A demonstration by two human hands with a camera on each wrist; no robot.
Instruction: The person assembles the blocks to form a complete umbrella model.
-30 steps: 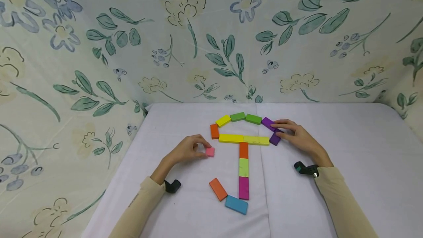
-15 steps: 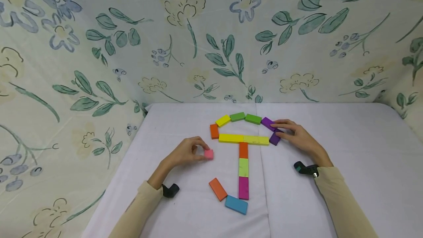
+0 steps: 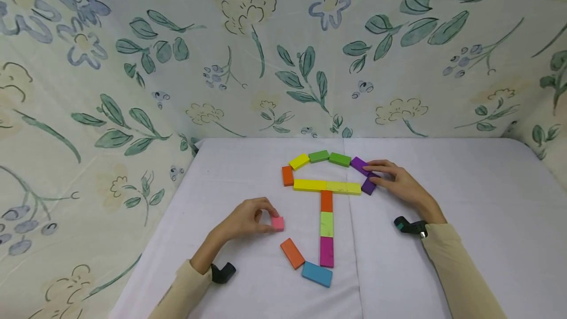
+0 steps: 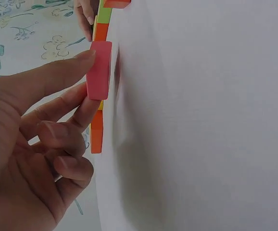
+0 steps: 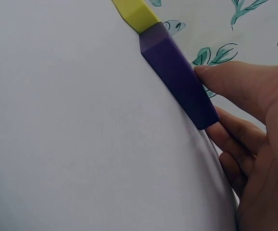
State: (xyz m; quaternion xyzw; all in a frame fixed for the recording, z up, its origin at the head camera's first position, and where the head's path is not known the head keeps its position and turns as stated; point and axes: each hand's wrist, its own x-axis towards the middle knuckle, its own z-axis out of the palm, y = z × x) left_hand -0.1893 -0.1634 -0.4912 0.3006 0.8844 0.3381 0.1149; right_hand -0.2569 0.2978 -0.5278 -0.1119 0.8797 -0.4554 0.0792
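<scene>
My left hand (image 3: 248, 219) pinches a small pink block (image 3: 277, 224) between thumb and fingers. In the left wrist view this block (image 4: 99, 72) stands off the white cloth, and its shadow falls beside it. My right hand (image 3: 402, 183) rests at two purple blocks at the right end of a curved row. Its fingers touch the upper purple block (image 3: 358, 164), and the thumb is on the lower, darker purple block (image 3: 368, 187). In the right wrist view the thumb lies on a purple block (image 5: 177, 79); the other fingertips are partly hidden behind it.
Green blocks (image 3: 339, 159), a yellow block (image 3: 299, 162) and an orange block (image 3: 288, 176) continue the curve. Two long yellow blocks (image 3: 310, 185) lie below it. A stem ends in a magenta block (image 3: 327, 252); orange (image 3: 292, 253) and blue blocks (image 3: 316, 274) lie near its foot.
My left hand has moved toward the front of the table and slightly left, carrying the pink block nearer the lower orange block. My right hand and the laid blocks look unmoved.
</scene>
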